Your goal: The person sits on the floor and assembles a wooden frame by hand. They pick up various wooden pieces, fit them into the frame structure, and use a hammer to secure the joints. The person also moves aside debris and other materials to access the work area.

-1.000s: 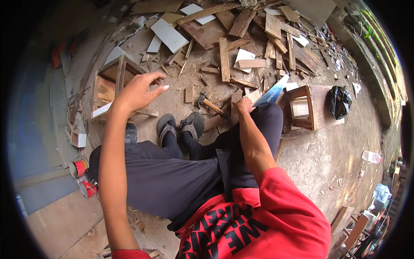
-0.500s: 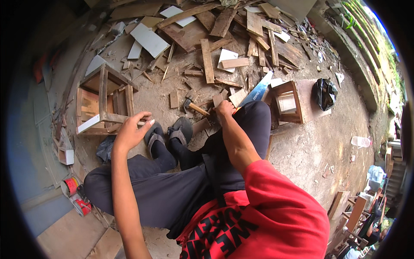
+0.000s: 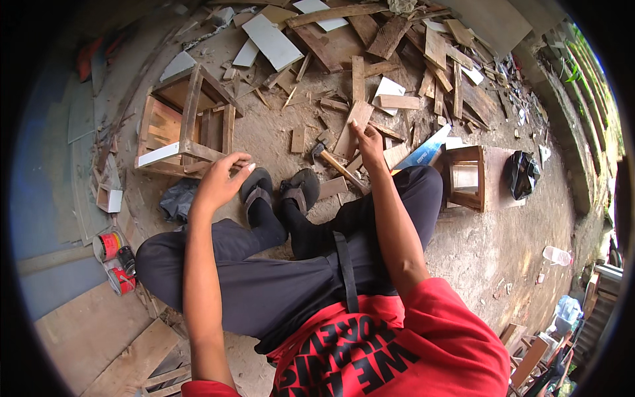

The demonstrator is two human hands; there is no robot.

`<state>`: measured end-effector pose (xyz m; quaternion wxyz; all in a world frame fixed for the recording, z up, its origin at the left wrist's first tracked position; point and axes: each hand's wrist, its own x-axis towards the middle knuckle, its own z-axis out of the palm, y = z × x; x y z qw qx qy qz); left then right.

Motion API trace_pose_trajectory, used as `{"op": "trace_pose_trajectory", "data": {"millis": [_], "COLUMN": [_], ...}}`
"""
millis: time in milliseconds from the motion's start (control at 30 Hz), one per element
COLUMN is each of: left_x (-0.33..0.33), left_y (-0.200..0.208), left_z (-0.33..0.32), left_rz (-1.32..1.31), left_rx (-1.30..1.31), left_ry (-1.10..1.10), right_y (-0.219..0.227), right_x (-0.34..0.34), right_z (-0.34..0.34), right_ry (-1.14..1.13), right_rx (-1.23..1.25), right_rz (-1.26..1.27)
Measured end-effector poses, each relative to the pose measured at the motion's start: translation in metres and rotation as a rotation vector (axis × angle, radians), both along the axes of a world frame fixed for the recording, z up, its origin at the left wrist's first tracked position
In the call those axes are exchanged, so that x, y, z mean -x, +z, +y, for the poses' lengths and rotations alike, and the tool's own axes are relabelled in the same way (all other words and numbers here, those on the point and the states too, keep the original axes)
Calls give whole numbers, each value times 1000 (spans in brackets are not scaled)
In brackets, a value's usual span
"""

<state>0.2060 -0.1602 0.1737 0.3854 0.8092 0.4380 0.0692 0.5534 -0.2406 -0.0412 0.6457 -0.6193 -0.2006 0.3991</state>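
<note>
My right hand (image 3: 370,144) grips a short flat piece of wood (image 3: 358,119) between thumb and fingers, above the scraps in front of my feet. Just left of it lies a hammer (image 3: 343,169) with a wooden handle. A handsaw (image 3: 426,149) with a blue and silver blade rests to its right, beside my right knee; its handle is mostly hidden. My left hand (image 3: 223,183) hovers over my left shin with bent, parted fingers and holds nothing. Close beyond it stands a wooden box-like frame (image 3: 190,112) with a white strip on one bar.
A second small wooden frame (image 3: 465,176) stands at the right next to a black plastic bag (image 3: 522,175). Wood scraps and white boards (image 3: 272,42) are heaped at the far side. Red cans (image 3: 122,280) sit at the left, and a clear bottle (image 3: 557,255) lies at the right.
My right hand has moved forward from beside the saw and now holds the flat piece of wood up. My left hand keeps its pose. The whole view has shifted a little.
</note>
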Motion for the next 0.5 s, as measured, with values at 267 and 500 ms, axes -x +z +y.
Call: {"op": "trace_pose_trajectory", "data": {"millis": [267,500], "left_x": [-4,-6], "left_y": [-12,-23], "left_z": [-1,2], "left_rz": [-45,-2], "left_rx": [31,9], "left_ry": [-9,-26], "right_y": [16,-87], "right_x": [10,-40], "right_z": [5,-16], "right_ry": [98,-21], "right_rx": [-50,313], "right_rz": [34,-411]}}
